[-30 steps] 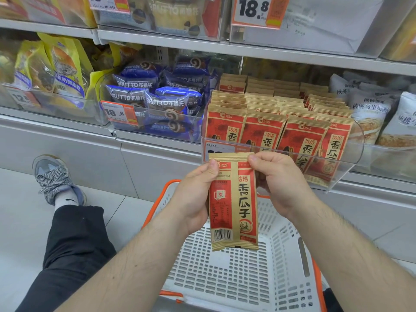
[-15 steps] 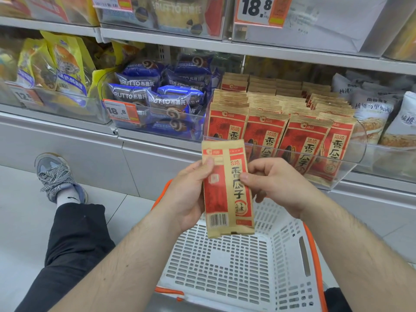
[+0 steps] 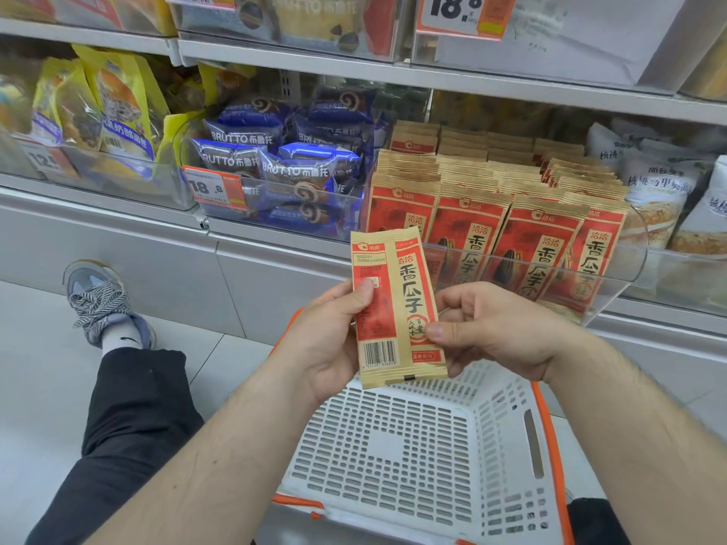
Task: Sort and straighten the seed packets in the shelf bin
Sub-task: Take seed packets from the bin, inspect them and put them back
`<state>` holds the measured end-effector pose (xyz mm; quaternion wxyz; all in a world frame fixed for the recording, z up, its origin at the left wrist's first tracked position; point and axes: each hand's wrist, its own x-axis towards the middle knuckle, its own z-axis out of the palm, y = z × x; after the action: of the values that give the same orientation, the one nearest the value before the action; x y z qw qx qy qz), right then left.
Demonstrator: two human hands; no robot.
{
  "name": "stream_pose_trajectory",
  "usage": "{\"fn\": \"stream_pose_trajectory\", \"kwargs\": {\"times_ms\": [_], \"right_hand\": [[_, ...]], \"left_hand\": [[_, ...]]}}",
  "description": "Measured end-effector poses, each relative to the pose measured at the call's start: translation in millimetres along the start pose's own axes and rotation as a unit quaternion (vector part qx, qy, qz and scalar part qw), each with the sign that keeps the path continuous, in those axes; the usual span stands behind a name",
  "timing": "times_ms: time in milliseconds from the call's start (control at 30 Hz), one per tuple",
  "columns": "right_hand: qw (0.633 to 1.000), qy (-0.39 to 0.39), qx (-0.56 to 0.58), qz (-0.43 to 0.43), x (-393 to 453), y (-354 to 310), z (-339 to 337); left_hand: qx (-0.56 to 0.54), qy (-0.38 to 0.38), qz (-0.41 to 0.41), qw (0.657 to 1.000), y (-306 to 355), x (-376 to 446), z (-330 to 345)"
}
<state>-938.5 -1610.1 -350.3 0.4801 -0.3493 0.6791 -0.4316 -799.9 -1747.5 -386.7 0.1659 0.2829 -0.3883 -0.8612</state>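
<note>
Seed packet (image 3: 397, 304), pinched by left hand (image 3: 326, 340) and right hand (image 3: 491, 332), has been raised toward bin (image 3: 633, 245); reinsertion judged imminent.

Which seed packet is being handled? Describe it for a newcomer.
Find the clear plastic shelf bin of red-and-tan seed packets. Just before it, above the white shopping basket, both hands pinch one packet. Only this one shows its barcode side and is outside the bin.

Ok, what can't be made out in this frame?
- Head view: front of the held seed packet faces away; only its back shows.
- Its small date print: too small to read.
- Rear packet rows in the clear bin: hidden by front rows.
- Left hand and right hand fingers: behind the packet.
</note>
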Motion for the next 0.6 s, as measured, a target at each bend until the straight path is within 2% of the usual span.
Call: {"fn": "stream_pose_trajectory", "kwargs": {"times_ms": [133,233,300,367,500,600], "right_hand": [[0.999,0.014,-0.035,0.009,-1,-4,4],[0.984,0.076,-0.158,0.019,1,-6,11],[0.970,0.098,-0.221,0.017,2,-7,19],[0.964,0.088,-0.250,0.008,2,-9,25],[0.967,0.043,-0.252,-0.016,-2,-12,20],[0.974,0.103,-0.191,-0.064,-2,-13,14]], "left_hand": [[0.039,-0.003,0.017,0.999,-1,1,-1],[0.154,0.008,0.049,0.987,-4,-2,-1],[0.184,-0.009,0.048,0.982,-6,-3,1],[0.190,-0.010,0.040,0.981,-7,-3,2],[0.200,-0.034,0.033,0.979,-10,0,0],[0.214,-0.065,0.028,0.974,-12,0,0]]}}
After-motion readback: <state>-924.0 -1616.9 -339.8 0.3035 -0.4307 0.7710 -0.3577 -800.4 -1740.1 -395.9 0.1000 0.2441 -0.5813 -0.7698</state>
